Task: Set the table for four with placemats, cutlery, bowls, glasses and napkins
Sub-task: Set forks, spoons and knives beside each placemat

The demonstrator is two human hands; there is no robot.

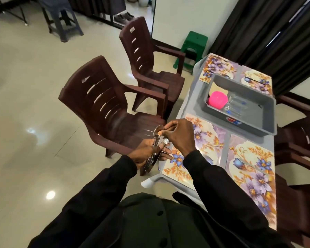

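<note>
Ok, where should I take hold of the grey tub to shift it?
Probably the grey tub by its flared rim at the two short ends, hooking under the lip from outside. That lip sticks out all round, and the smooth sloped walls seem to offer no other hold.

Home dining area: plastic chairs (104,104) beside table (188,106).

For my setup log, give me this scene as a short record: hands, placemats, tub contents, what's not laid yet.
left hand: grips cutlery bundle, off the table near-left corner
right hand: pinches one spoon atop the bundle
placemats: four floral, on table, near two bare
tub: grey, overlaps the far two placemats; holds pink bowl, glasses
not yet laid: cutlery, bowls, glasses; no napkins seen
</note>
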